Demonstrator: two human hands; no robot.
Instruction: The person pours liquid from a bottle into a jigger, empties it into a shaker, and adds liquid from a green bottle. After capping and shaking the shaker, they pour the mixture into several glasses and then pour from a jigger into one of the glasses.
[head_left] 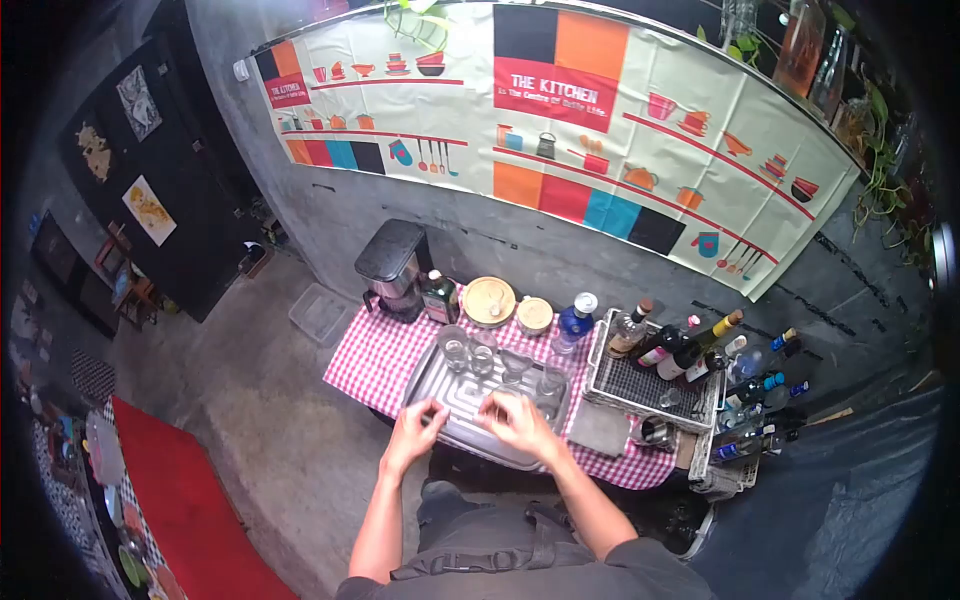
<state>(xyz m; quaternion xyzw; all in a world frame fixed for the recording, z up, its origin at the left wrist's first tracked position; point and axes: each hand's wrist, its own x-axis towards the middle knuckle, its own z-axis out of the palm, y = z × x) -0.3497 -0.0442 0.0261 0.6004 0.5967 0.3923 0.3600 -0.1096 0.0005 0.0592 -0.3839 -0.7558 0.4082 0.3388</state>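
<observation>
A grey ridged tray (425,382) lies on a pink checked cloth. Several clear glasses stand toward its back, among them a glass (453,352) and another glass (482,360). My left hand (417,430) hovers at the tray's front left edge, fingers curled together; whether something small is between them is too small to tell. To the right, my right hand (515,422) is over the tray's front part with bent fingers, and its fingertips are too blurred to show what they hold, if anything. The two hands are apart.
Behind the tray stand a coffee maker (390,268), a dark bottle (438,298), wooden-lidded jars (489,301) and a blue bottle (575,322). At right are a basket (625,385) of bottles and a folded grey cloth (600,428).
</observation>
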